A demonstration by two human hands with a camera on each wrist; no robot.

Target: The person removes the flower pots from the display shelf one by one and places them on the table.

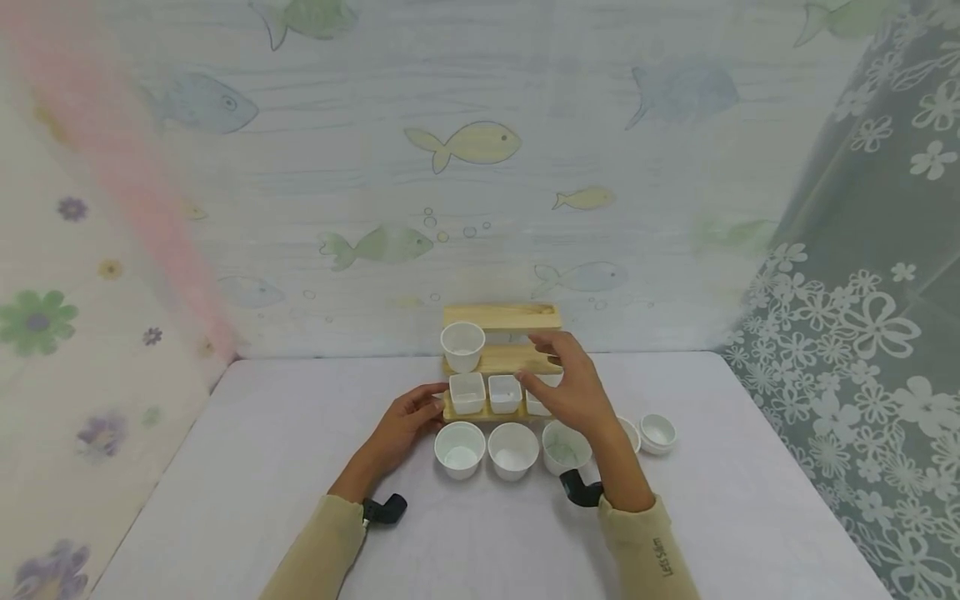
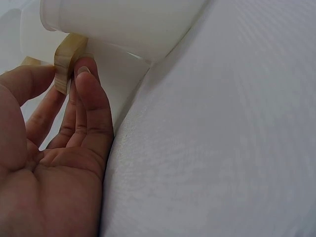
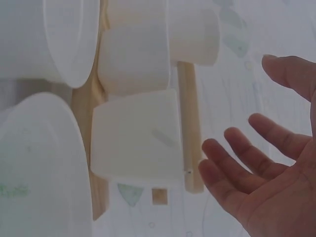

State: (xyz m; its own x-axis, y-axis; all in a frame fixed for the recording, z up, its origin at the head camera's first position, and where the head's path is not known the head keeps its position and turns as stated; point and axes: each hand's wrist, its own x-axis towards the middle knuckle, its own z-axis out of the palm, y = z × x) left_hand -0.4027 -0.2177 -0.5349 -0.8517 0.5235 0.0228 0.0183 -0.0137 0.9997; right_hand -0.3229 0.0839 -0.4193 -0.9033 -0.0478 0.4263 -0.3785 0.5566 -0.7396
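A stepped wooden rack (image 1: 517,360) stands at the back of the table. My left hand (image 1: 401,425) grips the left end of its lowest step, thumb and fingers on the wooden end (image 2: 64,61) in the left wrist view. Three white square cups sit on that step: a left one (image 1: 467,394), a middle one (image 1: 505,395) and a right one (image 1: 538,403) partly behind my right hand (image 1: 577,392). That hand hovers over the rack's right side with spread, bent fingers, and its palm (image 3: 281,192) shows nothing held. A white round cup (image 1: 462,346) stands on the middle step.
In front of the rack, several white round cups line up on the table, among them a left one (image 1: 460,451), a middle one (image 1: 513,451) and one with a green print (image 1: 566,448). Small white bowls (image 1: 657,432) stand farther right. A fish-patterned curtain (image 1: 480,217) hangs behind.
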